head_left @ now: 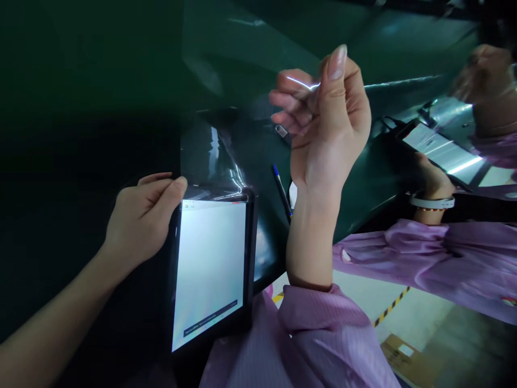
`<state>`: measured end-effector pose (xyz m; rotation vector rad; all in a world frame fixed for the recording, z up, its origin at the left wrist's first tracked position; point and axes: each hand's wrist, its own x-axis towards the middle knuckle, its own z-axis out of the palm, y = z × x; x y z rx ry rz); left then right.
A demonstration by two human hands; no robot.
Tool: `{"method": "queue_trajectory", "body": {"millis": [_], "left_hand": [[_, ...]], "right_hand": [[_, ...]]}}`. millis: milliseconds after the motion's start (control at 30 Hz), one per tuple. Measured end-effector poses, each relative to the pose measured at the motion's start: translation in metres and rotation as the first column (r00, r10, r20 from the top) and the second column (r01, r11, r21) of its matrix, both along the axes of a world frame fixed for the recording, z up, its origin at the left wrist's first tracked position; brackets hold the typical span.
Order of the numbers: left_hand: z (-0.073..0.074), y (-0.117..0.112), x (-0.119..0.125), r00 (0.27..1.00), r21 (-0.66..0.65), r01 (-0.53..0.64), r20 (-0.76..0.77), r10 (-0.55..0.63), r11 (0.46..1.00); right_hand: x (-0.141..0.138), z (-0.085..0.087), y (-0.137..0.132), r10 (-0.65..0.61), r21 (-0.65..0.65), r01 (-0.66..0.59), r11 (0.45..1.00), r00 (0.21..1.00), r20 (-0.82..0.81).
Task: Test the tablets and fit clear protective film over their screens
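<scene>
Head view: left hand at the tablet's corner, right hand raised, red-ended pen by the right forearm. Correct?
The pen by the right forearm is blue-ended, not red, in the head view. Left hand at the corner of the tablet, right hand raised.

My left hand [141, 221] sits lower, thumb tip against the bent index finger, its bare forearm [60, 318] slanting up from the left. My right hand [329, 118] is raised higher, thumb pinched to forefinger, the other fingers [288, 99] loosely curled.

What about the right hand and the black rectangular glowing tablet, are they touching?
Apart: the head view shows dark green surface between the right hand and tablet.
</scene>
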<state>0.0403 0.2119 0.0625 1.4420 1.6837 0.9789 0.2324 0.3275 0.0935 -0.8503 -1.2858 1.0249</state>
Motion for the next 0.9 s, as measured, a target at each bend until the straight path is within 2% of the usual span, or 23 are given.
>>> {"method": "queue_trajectory", "body": {"millis": [200,333,433,600,800,900], "left_hand": [[-0.001,0.000,-0.005,0.995,-0.017,0.089,-0.039,-0.089,0.996],[-0.005,0.002,-0.012,0.992,-0.118,0.127,0.008,-0.127,0.985],[-0.010,0.004,-0.017,0.987,-0.177,0.156,0.059,-0.148,0.972],[-0.019,0.006,-0.020,0.984,-0.170,0.168,0.084,-0.156,0.971],[-0.027,0.005,-0.025,0.950,-0.238,0.168,0.299,-0.093,0.957],[-0.029,0.004,-0.028,0.915,-0.234,0.182,0.395,-0.077,0.955]], "right_hand": [[0.001,-0.001,-0.001,-0.003,0.005,0.003,1.000,1.000,-0.001],[0.001,0.001,-0.004,-0.018,-0.043,0.020,0.999,0.999,0.041],[0.000,0.000,-0.004,-0.003,-0.029,0.003,1.000,1.000,-0.005],[0.000,0.001,-0.003,0.047,0.009,-0.046,0.999,0.994,-0.097],[-0.001,0.014,-0.007,-0.011,-0.117,0.017,0.993,0.999,0.054],[-0.002,0.016,-0.009,-0.011,-0.132,0.023,0.991,0.996,0.086]]}}
